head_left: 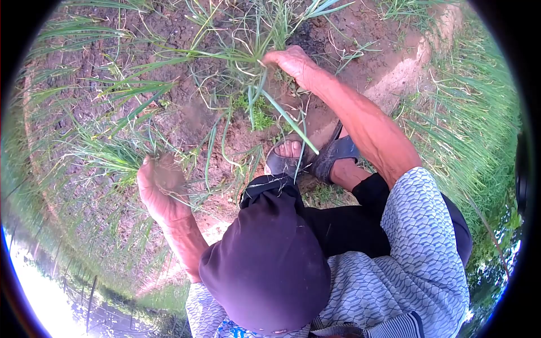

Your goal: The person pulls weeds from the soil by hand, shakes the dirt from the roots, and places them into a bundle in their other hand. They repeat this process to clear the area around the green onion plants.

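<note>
On the left side, my left hand [163, 188] is closed round the base of a bunch of green grass-like plants [112, 155], whose leaves spread to the left; thin roots or stems hang by the palm. My right hand [290, 62] reaches to the upper middle with its fingers curled in beside a clump of long green leaves [256, 56]. The fingertips are partly hidden, and what they pinch is too small to make out. A thick pale-green leaf [290, 121] slants down below that hand.
Bare brown soil [191, 112] with scattered green plants lies ahead. My sandalled feet [287, 158] are below the right hand, and my dark-covered knee [270, 253] is in front. Dense grass [468, 124] grows on the right, beside a soil ridge [406, 76].
</note>
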`<action>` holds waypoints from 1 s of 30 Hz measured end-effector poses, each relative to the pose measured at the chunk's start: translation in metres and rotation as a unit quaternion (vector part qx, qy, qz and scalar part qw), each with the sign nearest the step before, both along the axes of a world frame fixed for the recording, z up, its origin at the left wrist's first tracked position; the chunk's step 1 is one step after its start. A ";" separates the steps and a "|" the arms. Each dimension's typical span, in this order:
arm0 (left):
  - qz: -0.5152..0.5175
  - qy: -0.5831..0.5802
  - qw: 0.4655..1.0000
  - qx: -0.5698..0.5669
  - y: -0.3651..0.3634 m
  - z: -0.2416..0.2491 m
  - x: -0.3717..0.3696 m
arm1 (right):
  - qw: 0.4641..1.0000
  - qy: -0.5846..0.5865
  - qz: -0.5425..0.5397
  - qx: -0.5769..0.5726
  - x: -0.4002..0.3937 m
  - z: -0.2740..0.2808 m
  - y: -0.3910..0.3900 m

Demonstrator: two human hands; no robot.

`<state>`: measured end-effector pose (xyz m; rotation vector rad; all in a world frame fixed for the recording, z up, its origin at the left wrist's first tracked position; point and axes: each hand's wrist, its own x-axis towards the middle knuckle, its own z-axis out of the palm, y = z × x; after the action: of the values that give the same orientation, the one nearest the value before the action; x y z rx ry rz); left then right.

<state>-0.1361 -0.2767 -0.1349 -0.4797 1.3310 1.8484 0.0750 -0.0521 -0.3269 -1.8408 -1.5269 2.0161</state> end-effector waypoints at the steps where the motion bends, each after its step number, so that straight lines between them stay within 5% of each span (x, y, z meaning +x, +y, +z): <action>1: 0.000 0.000 1.000 -0.001 0.000 -0.001 0.000 | 0.999 -0.012 0.042 0.013 0.000 0.004 0.004; 8: 0.014 0.009 1.000 -0.002 0.000 0.001 0.002 | 0.925 -0.120 0.256 0.252 -0.016 0.021 0.002; 12: 0.004 -0.002 1.000 0.000 0.000 0.004 0.002 | 0.832 -0.052 0.359 0.420 -0.020 0.020 -0.003; 15: -0.001 0.008 1.000 0.000 -0.003 0.002 0.002 | 0.783 -0.033 0.453 0.425 -0.030 0.016 0.003; 20: -0.038 0.007 0.999 -0.010 -0.002 -0.002 0.004 | 0.923 -0.018 0.269 0.274 -0.036 0.055 0.011; 23: 0.011 0.028 0.999 -0.015 0.005 0.001 0.003 | 0.927 -0.050 0.260 0.264 -0.031 0.045 0.029; 24: 0.000 0.035 0.999 -0.029 0.006 0.002 -0.001 | 0.939 -0.008 0.176 0.296 -0.030 0.019 0.035; 25: -0.008 0.046 0.998 -0.034 0.008 0.002 -0.004 | 0.963 0.027 0.125 0.236 -0.032 0.056 0.042; 27: -0.031 0.061 0.997 -0.047 0.013 0.003 -0.008 | 0.928 0.153 0.149 0.304 -0.037 0.075 0.062; 29: -0.091 0.058 0.994 -0.023 0.022 0.007 -0.011 | 0.977 0.141 0.082 0.136 -0.050 0.140 0.072; 30: -0.119 0.063 0.991 -0.004 0.027 0.006 -0.014 | 0.950 0.282 0.067 0.118 -0.060 0.153 0.070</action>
<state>-0.1505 -0.2497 -0.1291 -0.2005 1.4140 1.6992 0.0151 0.0182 -0.1740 -0.9766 -1.6394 2.0472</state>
